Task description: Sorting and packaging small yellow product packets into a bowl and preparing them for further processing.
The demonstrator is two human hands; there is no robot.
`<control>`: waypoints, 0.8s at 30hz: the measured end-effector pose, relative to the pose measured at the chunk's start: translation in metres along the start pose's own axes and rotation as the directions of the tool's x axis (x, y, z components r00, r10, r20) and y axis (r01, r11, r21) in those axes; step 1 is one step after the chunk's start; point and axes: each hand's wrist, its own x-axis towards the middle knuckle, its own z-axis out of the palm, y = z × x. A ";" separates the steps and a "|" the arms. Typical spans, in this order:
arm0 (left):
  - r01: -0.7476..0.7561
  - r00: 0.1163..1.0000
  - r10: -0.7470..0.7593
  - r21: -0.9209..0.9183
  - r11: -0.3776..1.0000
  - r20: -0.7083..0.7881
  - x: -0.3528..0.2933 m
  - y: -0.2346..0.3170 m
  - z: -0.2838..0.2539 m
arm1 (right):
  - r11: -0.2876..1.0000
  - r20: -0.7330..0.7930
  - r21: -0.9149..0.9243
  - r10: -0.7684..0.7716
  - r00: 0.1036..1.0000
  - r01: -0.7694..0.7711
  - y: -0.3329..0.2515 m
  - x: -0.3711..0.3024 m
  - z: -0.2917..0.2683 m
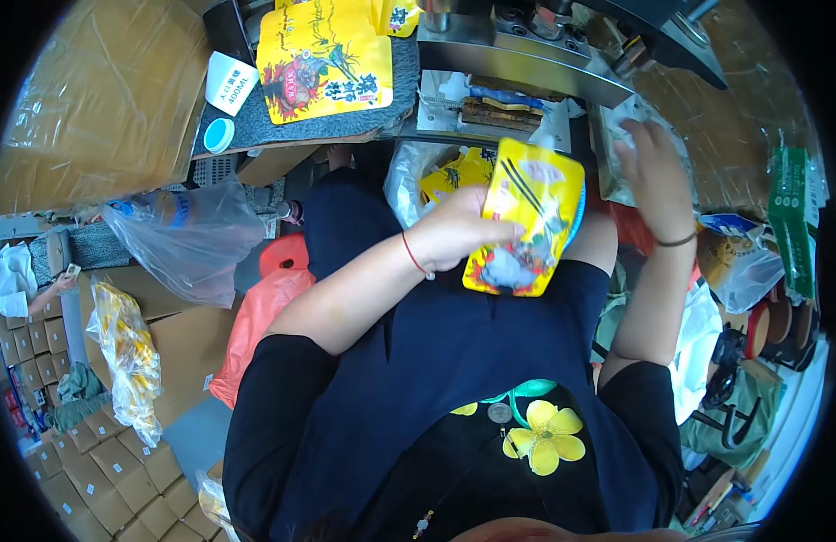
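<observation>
Left hand (454,237) gripping yellow pouch (526,217) over lap, right hand (655,172) open (empty) beside it; more pouches (326,59) waiting above.

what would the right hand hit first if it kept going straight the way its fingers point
Probably the clear plastic bag under its fingertips: the right hand points up and away toward the metal machine, fingers spread. Depth is unclear, so it may already touch the bag.

Stacked cardboard boxes (70,470) lower left (small, uniform), grey mat (255,126) on worktop, brown cardboard sheet (93,99), bright even light
</observation>
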 end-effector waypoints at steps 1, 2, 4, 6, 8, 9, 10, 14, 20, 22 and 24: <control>-0.061 0.998 0.060 -0.035 0.998 -0.014 0.008 -0.001 -0.011 | 0.993 0.176 -0.074 0.109 0.978 -0.097 0.019 -0.004 -0.001; -0.063 0.998 0.061 -0.097 0.993 -0.031 0.012 0.011 -0.013 | 0.969 0.337 -0.164 0.232 0.913 -0.186 0.036 -0.009 0.000; -0.094 0.993 0.084 -0.143 0.985 -0.078 0.022 0.026 -0.025 | 0.995 0.336 0.036 0.081 0.938 -0.098 0.051 -0.013 0.005; -0.032 0.997 0.019 -0.180 0.983 -0.077 0.025 0.035 -0.034 | 0.978 0.407 0.205 -0.040 0.913 -0.048 0.048 -0.008 0.005; -0.142 0.987 0.128 -0.147 0.979 -0.097 0.031 0.022 -0.039 | 0.961 0.397 0.275 -0.117 0.910 0.004 0.054 -0.010 0.009; -0.228 0.971 0.218 -0.113 0.967 -0.094 0.030 0.022 -0.038 | 0.955 0.395 0.296 -0.132 0.909 0.010 0.056 -0.012 0.008; -0.321 0.898 0.347 0.134 0.937 -0.271 0.028 0.023 -0.038 | 0.947 0.392 0.322 -0.135 0.910 0.002 0.062 -0.015 0.007; 0.293 0.302 0.951 0.943 -0.159 0.066 -0.001 0.082 -0.115 | 0.856 0.419 0.489 -0.062 0.906 -0.167 0.066 -0.027 -0.004; 0.050 0.608 0.779 0.971 -0.233 0.155 -0.042 0.045 -0.128 | 0.902 -0.138 0.424 0.153 0.979 -0.082 0.034 -0.022 0.010; -0.135 0.636 0.737 0.907 0.398 -0.229 -0.046 0.050 -0.106 | 0.874 -0.098 0.484 0.085 0.992 -0.027 -0.005 -0.019 0.021; -0.220 0.721 0.635 0.778 0.588 -0.276 -0.036 0.038 -0.090 | 0.836 -0.031 0.532 -0.138 0.990 0.133 -0.040 -0.012 0.021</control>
